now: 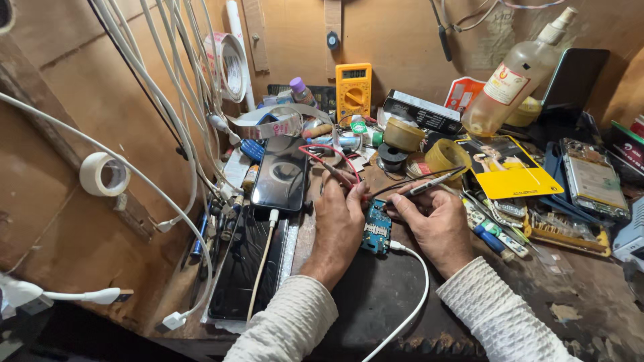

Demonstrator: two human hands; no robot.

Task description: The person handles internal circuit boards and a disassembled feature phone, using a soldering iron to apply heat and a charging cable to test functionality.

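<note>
Head view: blue circuit board lies between left hand gripping red probe and right hand gripping black probe.

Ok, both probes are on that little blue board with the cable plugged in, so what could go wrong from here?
1. The blue circuit board is small and rests loose on the bench; the left hand with the red probe and the right hand with the black probe sit close together, so a slip might bridge contacts.
2. The white cable trails off the bench edge; a snag could tug the board.

Warm even light, sharp focus, wide-angle edge distortion.
</note>
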